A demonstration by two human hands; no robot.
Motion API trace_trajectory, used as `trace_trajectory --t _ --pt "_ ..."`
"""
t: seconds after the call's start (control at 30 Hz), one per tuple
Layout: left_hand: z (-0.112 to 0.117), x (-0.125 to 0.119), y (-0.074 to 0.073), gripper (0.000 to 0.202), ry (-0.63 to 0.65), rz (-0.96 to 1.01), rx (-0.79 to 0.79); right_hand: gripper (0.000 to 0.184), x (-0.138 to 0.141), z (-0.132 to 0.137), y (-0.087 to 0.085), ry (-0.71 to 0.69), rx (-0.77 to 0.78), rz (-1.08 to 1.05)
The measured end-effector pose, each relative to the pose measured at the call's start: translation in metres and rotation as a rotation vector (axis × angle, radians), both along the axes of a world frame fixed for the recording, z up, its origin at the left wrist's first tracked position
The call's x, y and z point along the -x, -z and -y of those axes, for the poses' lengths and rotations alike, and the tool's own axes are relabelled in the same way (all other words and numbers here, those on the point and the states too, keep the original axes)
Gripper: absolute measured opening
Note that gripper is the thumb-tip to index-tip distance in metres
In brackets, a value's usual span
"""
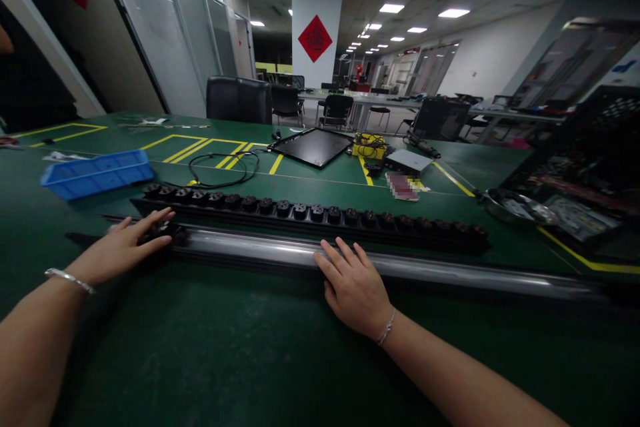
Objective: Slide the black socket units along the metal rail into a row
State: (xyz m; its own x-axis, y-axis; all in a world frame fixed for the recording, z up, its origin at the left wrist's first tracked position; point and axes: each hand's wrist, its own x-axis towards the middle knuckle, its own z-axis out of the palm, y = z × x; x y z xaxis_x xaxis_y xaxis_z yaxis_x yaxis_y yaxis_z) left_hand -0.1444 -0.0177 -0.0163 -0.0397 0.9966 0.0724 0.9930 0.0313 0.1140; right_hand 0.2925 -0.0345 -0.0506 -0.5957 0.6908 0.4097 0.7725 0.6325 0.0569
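Head view: left hand (127,250) and right hand (356,288) at a long grey bar (410,269).
Beyond the left hand sits a blue tray (97,175); that hand spreads over the bar's dark end, though whether it grips I cannot tell; just past both hands runs a black strip (316,215) of round fittings; the right hand lies open on the bar's middle; farther right is a metal dish (511,217)

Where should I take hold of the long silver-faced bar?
Grip the bar by its long edges, at two well-spaced spots, likely best from above and the near side: it is long and narrow, lies crosswise, and the black strip runs close beyond its far edge.
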Motion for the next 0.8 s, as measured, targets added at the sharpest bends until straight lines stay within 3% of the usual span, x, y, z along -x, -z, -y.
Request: trace_trajectory --t 0.13,0.33,0.6,0.8 --pt "0.000 -0.029 -0.003 0.071 0.082 0.028 0.088 0.047 0.000 0.000 0.000 -0.003 -0.006 -0.006" --pt "0.000 -0.043 -0.004 0.076 0.130 0.030 0.168 0.047 0.001 0.001 -0.001 -0.002 0.006 -0.002" --pt "-0.005 -0.095 0.007 0.082 0.330 0.010 0.077 0.047 0.001 0.001 -0.002 -0.001 -0.001 -0.001" --pt "-0.005 -0.103 0.011 0.085 0.340 -0.006 0.030 0.046 0.001 0.000 -0.001 -0.003 0.000 -0.001"
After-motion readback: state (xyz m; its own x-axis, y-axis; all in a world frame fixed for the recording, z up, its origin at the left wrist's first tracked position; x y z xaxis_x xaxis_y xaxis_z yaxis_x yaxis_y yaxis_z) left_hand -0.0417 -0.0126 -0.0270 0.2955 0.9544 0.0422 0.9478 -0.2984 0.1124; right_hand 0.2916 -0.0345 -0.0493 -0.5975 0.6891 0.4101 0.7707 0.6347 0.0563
